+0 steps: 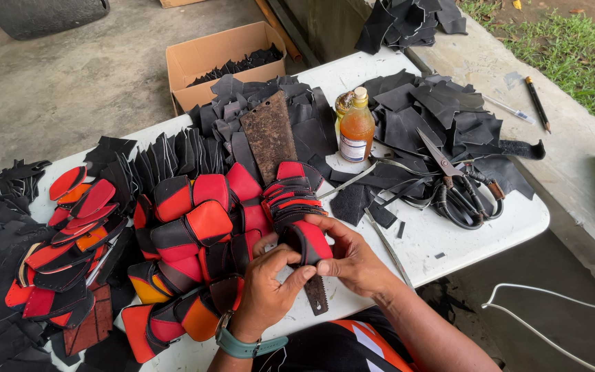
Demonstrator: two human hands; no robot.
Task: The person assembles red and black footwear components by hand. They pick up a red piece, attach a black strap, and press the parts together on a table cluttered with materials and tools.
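Both hands grip one red-and-black leather piece [310,241] at the near edge of the white table [511,220]. My left hand [270,286], with a teal watch on the wrist, pinches its lower left side. My right hand [349,258] holds its right side, fingers curled over the top. A row of similar red-and-black pieces [292,189] lies stacked just behind it. A rusty toothed metal strip [270,134] runs under the pieces towards my hands.
Piles of red, orange and black leather pieces [180,241] cover the table's left half. Black cut-outs [435,110], a bottle of amber liquid [357,127] and large scissors [459,182] lie at the right. A cardboard box [204,58] stands behind; a white cable [552,310] lies on the floor.
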